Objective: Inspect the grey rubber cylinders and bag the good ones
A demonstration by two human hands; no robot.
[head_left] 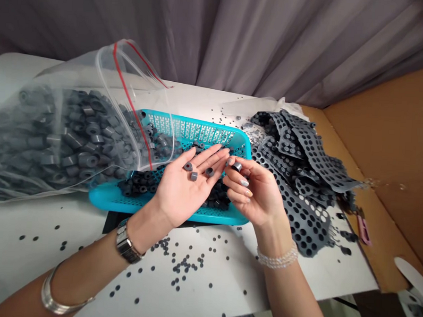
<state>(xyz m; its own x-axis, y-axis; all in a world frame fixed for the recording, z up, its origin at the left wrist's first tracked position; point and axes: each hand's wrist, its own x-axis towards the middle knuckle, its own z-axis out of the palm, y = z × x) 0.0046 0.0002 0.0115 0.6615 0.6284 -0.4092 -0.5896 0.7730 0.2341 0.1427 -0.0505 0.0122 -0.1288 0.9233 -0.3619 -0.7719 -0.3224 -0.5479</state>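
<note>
My left hand is held palm up over the turquoise basket, its fingers stretched out flat. Resting loose on that palm are three small dark grey rubber bushings, short cylinders with a hole. Close by on the right, my right hand pinches another grey rubber bushing between thumb and fingertips. More bushings lie in the basket, partly hidden behind my left hand. On the left stands a clear zip bag filled with such bushings, its open mouth with the red stripe leaning over the basket.
Perforated grey rubber sheets are heaped on the right. Small dark discs are scattered over the white table. Pink-handled scissors or cutters lie by the cardboard at the far right. A grey curtain hangs behind.
</note>
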